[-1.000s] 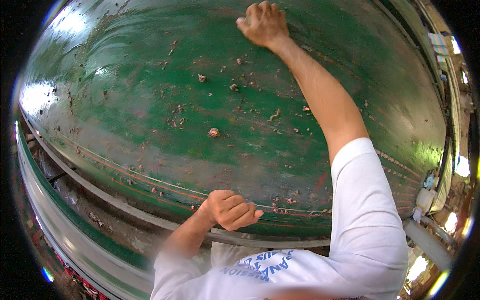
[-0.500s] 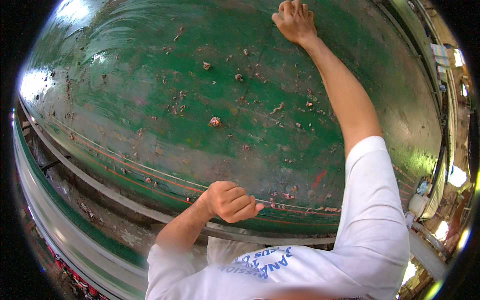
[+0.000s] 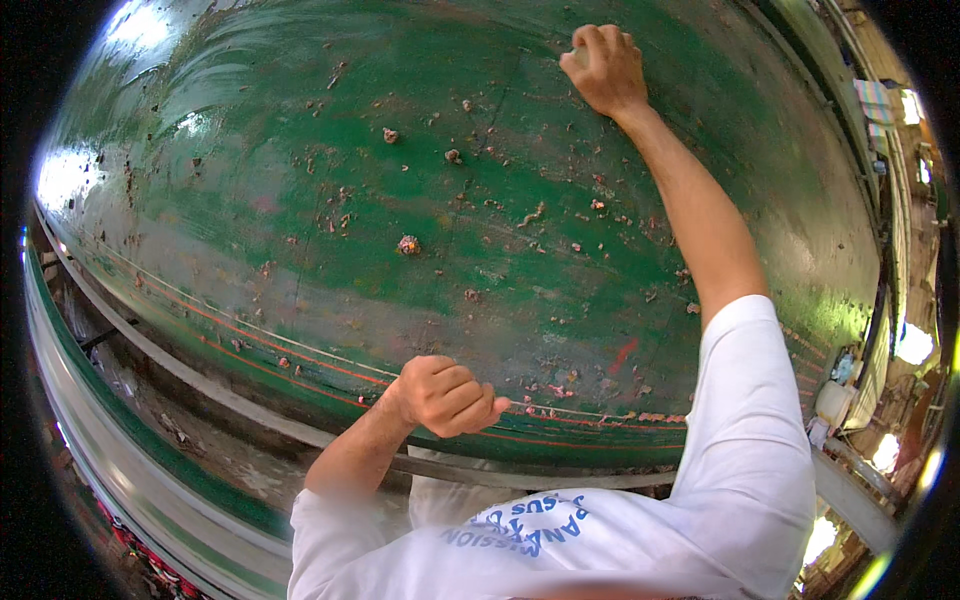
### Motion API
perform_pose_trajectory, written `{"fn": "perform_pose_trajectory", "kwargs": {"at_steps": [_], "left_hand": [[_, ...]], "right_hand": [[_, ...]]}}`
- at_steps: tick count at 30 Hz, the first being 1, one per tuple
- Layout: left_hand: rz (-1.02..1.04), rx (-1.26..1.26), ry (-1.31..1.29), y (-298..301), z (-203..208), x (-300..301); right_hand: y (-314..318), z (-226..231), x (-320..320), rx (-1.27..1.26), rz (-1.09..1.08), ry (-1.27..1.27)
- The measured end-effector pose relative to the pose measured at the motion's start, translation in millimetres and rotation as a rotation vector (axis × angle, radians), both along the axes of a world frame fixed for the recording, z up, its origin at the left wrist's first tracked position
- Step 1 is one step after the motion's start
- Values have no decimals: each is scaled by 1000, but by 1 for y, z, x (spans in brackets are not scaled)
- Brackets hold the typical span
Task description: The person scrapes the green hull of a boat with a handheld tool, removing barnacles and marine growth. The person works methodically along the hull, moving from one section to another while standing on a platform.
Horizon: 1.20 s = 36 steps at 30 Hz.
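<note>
A broad green surface (image 3: 520, 280), smeared and speckled with crumbs, spreads before me. My right hand (image 3: 607, 72) reaches to its far side with the arm nearly straight. Its fingers are curled, and a small pale greenish bit shows between thumb and forefinger, too small to name. Near the closer edge, my left hand (image 3: 447, 396) is a closed fist over the pale and orange lines; what is inside it, if anything, is hidden. Between the hands lie a pinkish crumbly lump (image 3: 408, 245), a greyish lump (image 3: 453, 156) and another lump (image 3: 390, 135).
A metal rail (image 3: 270, 420) runs along the surface's near edge, close to my body. Farther left is a long, shiny green-and-grey panel (image 3: 120, 470). At right stand a pale plastic container (image 3: 834, 402) and a striped cloth (image 3: 874, 105). Wet glare covers the far left.
My right hand has come nearer and to the right across the green surface, its fingers still curled. The view has shifted slightly, so the lumps appear farther left. My left fist keeps its shape.
</note>
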<state>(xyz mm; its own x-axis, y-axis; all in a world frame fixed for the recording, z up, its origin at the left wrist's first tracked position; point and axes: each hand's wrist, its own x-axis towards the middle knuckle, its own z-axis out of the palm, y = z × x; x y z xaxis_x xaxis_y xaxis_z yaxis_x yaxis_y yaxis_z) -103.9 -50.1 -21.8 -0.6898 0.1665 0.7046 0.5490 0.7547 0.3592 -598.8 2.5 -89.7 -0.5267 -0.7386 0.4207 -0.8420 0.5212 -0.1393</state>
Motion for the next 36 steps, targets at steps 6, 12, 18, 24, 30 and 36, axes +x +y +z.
{"fn": "perform_pose_trajectory", "kwargs": {"at_steps": [6, 12, 18, 24, 30, 36], "left_hand": [[23, -24, 15, -4, -7, -9], [31, -28, -2, -6, -8, -4], [-32, 12, 4, -2, -4, -8], [-69, 49, -46, 8, -4, 0], [-123, 115, -23, 9, 6, -2], [-238, 200, 10, 24, 5, -2]], "right_hand": [[4, 21, -59, 42, -306, 44], [-16, 6, 8, -74, -20, 56], [65, 10, -67, 23, -295, 59], [-22, 39, -15, 124, -322, -153], [64, 16, 6, -4, -65, 44], [104, 19, -67, 150, -460, 27]]}}
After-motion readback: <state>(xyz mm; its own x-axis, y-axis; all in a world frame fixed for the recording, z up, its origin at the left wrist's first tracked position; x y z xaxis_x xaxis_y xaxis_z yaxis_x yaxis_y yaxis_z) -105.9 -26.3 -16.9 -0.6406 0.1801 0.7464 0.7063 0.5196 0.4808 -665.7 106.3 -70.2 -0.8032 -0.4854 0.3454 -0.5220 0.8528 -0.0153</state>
